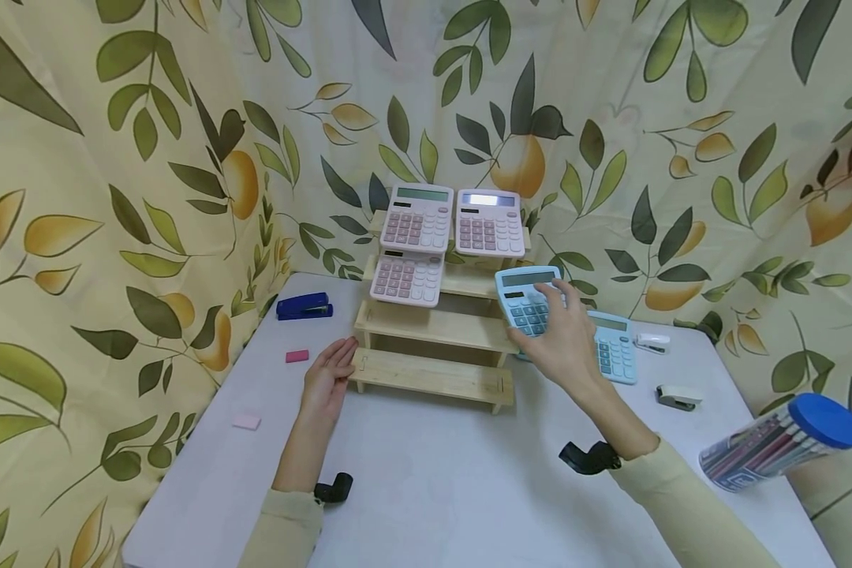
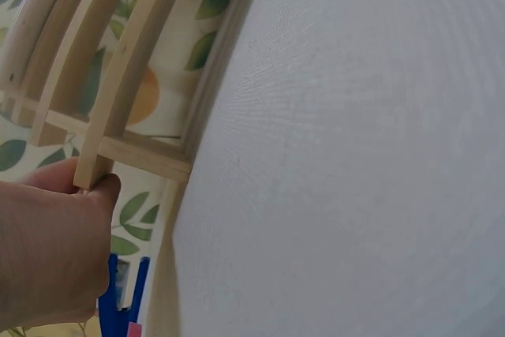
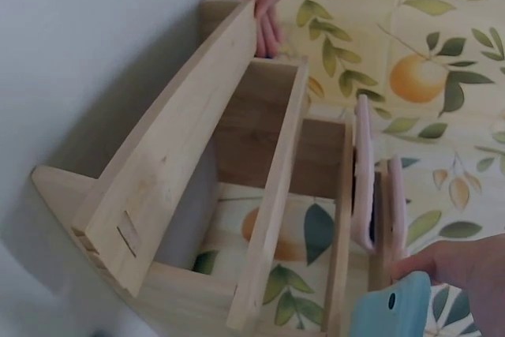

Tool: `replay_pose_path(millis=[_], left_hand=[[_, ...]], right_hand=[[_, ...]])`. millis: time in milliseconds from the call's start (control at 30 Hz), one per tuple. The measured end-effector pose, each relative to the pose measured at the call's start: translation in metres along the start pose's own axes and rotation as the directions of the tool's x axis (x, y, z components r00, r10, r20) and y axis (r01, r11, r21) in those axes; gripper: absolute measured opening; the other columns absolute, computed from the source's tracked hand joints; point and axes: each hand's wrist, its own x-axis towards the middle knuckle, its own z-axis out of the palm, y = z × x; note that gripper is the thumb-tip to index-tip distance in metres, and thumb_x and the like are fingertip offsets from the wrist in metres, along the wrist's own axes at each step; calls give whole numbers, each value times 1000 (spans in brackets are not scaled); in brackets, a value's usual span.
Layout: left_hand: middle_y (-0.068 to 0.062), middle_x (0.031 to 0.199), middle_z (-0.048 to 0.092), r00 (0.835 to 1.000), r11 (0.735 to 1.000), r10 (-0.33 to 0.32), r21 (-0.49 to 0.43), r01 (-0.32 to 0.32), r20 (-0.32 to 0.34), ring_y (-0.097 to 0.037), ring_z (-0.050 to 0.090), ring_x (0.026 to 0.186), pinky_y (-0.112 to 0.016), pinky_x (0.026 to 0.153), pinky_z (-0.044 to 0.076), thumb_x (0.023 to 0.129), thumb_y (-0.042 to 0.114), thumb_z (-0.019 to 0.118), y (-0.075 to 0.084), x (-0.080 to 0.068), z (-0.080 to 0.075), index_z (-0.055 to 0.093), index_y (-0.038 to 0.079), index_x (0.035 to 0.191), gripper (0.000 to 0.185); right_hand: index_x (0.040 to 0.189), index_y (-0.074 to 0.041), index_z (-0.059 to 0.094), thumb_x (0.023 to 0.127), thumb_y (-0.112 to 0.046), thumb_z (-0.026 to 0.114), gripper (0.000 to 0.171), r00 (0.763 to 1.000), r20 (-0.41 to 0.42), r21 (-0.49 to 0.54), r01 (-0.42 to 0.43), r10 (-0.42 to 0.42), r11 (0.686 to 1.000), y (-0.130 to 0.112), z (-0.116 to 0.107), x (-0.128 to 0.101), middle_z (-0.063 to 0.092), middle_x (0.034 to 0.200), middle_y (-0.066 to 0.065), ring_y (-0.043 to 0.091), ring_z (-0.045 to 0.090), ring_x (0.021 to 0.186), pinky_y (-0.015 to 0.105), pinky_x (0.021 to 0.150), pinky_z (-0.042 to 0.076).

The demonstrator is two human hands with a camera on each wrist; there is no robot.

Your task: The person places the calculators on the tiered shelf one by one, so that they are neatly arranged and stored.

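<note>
A stepped wooden display rack stands on the table. At the left end of its lowest step, my left hand pinches the board between thumb and fingers. My right hand grips a light blue calculator by its sides, held up at the rack's right side; its corner shows in the right wrist view. Two pink calculators sit side by side on the top step, the right one with a glare on its display. Below the left one rests a third pink calculator, its upper part hidden.
Another light blue calculator lies on the table behind my right forearm. Farther right are two small white staplers and a blue-lidded jar of pencils. To the left lie a blue stapler and pink erasers. A leaf-patterned curtain surrounds the table.
</note>
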Motion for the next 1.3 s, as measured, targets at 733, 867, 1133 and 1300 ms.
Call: replay_pose_path(millis=[733, 867, 1133, 1300], left_hand=[[-23, 162, 39, 1000, 1000, -4, 17, 4, -5, -29, 39, 151, -32, 121, 34, 92, -27, 37, 1, 2, 1, 30, -5, 160, 71], [-22, 162, 40, 1000, 1000, -12, 13, 12, -6, -28, 40, 151, -32, 121, 35, 93, -27, 38, 0, 2, -1, 30, -4, 160, 71], [-22, 161, 42, 1000, 1000, -3, 13, 3, -13, -28, 41, 150, -32, 120, 36, 92, -27, 38, 0, 1, 1, 32, -5, 159, 70], [-23, 161, 42, 1000, 1000, -1, 13, 1, -14, -29, 41, 150, -32, 120, 37, 92, -27, 39, 0, 0, 1, 31, -6, 159, 70]], right_hand=[[151, -6, 48, 82, -33, 84, 83, 1000, 20, 12, 21, -22, 1000, -19, 21, 12, 33, 162, 23, 52, 36, 142, 75, 105, 30], [151, -5, 48, 81, -33, 84, 83, 999, 13, 12, 34, -34, 999, -21, 26, 14, 34, 161, 23, 50, 32, 145, 70, 100, 33], [151, -7, 47, 81, -34, 84, 84, 999, 24, 13, 35, -35, 999, -28, 31, 17, 33, 161, 21, 49, 31, 146, 68, 103, 32], [152, -7, 46, 81, -34, 84, 85, 999, 31, 21, 39, -40, 999, -34, 35, 18, 32, 162, 21, 49, 35, 143, 70, 104, 32]])
